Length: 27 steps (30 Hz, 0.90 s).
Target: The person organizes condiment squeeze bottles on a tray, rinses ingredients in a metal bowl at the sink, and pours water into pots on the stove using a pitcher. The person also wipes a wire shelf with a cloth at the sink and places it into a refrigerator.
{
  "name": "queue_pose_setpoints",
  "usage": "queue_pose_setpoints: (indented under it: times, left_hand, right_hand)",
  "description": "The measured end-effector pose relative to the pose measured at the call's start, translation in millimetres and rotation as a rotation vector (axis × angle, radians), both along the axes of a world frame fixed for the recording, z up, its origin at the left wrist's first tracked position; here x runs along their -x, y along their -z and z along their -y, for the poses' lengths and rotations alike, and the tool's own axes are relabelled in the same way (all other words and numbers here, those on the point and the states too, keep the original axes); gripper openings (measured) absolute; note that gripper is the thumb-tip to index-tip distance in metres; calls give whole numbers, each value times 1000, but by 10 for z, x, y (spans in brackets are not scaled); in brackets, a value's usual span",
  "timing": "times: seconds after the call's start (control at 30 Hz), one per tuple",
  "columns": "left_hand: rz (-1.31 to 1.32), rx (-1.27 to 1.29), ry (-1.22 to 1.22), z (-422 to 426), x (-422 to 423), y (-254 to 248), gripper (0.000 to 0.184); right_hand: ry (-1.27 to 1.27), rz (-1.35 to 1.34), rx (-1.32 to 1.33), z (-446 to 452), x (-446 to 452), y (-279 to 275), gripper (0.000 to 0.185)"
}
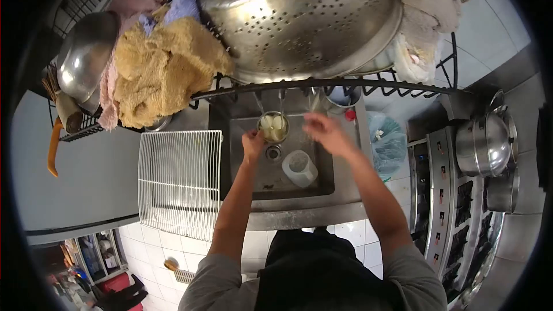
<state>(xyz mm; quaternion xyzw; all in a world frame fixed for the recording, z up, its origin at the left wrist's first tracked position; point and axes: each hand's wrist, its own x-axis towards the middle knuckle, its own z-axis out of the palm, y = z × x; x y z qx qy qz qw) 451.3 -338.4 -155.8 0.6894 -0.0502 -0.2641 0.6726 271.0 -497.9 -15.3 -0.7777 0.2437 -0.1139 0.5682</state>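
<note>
A round metal bowl [284, 136] holding several pale, cut pieces [273, 122], possibly onion, is in the sink [242, 181] near the taps. My left hand [252, 143] grips its left rim with closed fingers. To the right of the bowl, my right hand [325, 132] hovers over the sink with its fingers apart, slightly blurred, and nothing visible in it. Nearer to me in the basin stands a cut-open white plastic jug [300, 168], below the drain [273, 152] and to its right.
Overhead, a black wire rack [368, 85] carries a large steel colander [299, 17] and tan cloths [167, 69]. A white wire grid [178, 181] lies left of the sink. Rightward are a plastic bag [385, 144], a stove [455, 196] and steel pots [484, 144].
</note>
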Motion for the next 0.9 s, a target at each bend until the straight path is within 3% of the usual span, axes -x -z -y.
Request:
queue_pose_setpoints:
  times: [0.07,0.2,0.3,0.4,0.43,0.5,0.53,0.57,0.6,0.67,0.8,0.87,0.9]
  left_hand:
    - [18,-36,35,-8,32,23,19]
    - [64,-93,88,-16,-17,68,20]
    - [87,-107,74,26,-50,-7,21]
    - [91,-129,14,18,-95,48,21]
    - [83,-84,17,-1,-96,49,21]
    - [74,-42,6,-78,-109,103,20]
    - [152,-88,30,-145,-119,186,20]
    - [231,-136,56,-211,-117,236,20]
    - [231,-145,49,-276,-84,205,20]
    - [54,-8,22,-421,31,71,20]
    - [-36,-85,86,-690,93,-78,16]
    - [133,57,131,-796,187,-226,17]
    - [478,-271,30,-786,307,-568,27]
  right_hand:
    - [-72,-87,69,39,-267,-759,37]
    - [51,-146,274,106,-764,-716,33]
    - [-117,-101,487,103,-902,-706,23]
    - [-65,-30,76,106,-686,-549,24]
    - [-117,89,7,177,-610,-154,36]
    - [-57,80,-75,63,-421,493,58]
    - [-67,80,-80,-48,-358,677,58]
    - [7,-40,-284,-168,-314,829,63]
    - [82,-161,-488,-256,-323,921,67]
    - [94,-151,-626,-431,-416,1030,69]
    - [5,-108,-943,-679,-528,963,71]
    - [-58,-67,-904,-717,-590,992,68]
    - [-76,-78,-877,-723,-625,1024,67]
